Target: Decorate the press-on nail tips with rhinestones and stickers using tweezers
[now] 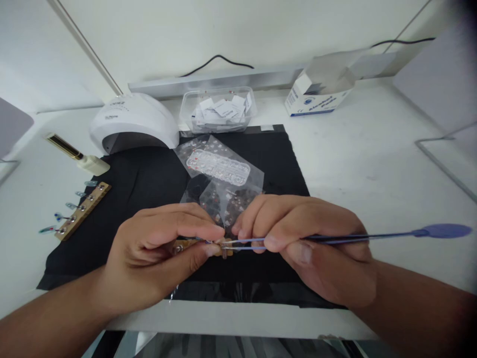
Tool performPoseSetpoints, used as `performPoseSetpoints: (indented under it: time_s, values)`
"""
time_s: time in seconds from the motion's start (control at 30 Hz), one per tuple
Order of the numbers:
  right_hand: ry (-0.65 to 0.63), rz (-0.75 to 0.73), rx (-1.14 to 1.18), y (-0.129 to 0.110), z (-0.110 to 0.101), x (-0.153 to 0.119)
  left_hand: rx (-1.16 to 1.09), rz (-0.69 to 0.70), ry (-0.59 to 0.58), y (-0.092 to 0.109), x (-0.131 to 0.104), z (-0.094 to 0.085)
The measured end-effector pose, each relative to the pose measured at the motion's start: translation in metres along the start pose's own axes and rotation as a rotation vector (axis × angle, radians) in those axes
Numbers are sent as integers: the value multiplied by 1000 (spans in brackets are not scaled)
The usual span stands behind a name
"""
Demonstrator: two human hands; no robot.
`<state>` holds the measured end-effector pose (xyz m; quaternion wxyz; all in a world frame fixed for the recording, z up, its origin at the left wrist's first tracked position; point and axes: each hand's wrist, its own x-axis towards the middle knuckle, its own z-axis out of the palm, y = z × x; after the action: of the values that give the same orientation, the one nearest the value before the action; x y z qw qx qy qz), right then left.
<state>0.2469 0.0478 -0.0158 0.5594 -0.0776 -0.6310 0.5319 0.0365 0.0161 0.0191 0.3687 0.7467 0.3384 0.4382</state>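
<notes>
My right hand is closed around blue tweezers, whose handle end points right. The tweezer tips meet a small piece at the fingertips of my left hand. That hand pinches at the piece with thumb and forefinger, over a short wooden strip with metal studs; the piece is too small to make out. Behind my hands, clear sheets with small decorations and a clear tray of glittery bits lie on the black cloth.
A wooden rack with several nail tips stands at the left, near a cream bottle with a gold cap. Along the back are a white lamp, a plastic box of packets and an alcohol pads box.
</notes>
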Motion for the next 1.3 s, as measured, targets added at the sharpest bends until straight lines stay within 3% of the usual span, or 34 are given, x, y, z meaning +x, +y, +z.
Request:
performPoseSetpoints:
  time_s: [1.3]
  values:
    - [42, 4, -2, 9, -1, -4, -6, -119, 104, -1, -5, -1]
